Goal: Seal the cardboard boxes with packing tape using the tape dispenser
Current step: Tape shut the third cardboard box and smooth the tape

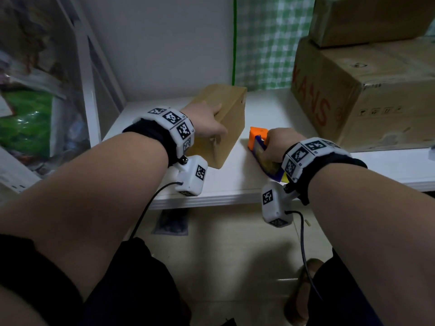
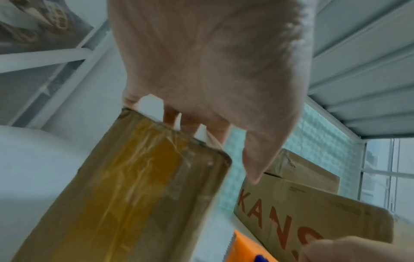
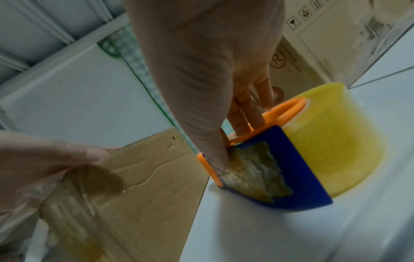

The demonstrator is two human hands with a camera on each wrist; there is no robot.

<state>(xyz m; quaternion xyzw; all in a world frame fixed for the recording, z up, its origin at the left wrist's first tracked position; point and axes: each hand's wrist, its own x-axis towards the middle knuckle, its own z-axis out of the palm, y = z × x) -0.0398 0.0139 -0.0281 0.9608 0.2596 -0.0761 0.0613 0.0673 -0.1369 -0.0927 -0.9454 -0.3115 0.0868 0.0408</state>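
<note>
A small brown cardboard box (image 1: 229, 128) lies on the white table (image 1: 235, 184), with yellowish tape along one face (image 2: 134, 186). My left hand (image 1: 213, 122) grips the box from above: its fingers (image 2: 172, 117) reach over the far edge and the thumb lies on the near side. Just right of the box, the orange and blue tape dispenser (image 1: 257, 143) rests on the table with its yellow tape roll (image 3: 336, 141). My right hand (image 1: 270, 144) holds the dispenser; its fingers (image 3: 248, 113) pass through the orange handle and the thumb presses the blue plate.
A large cardboard box printed KANS (image 1: 364, 95) stands at the back right of the table, with another box (image 1: 372, 17) stacked on it. A white shelf frame (image 1: 87, 78) with bags stands to the left. The wall closes the back.
</note>
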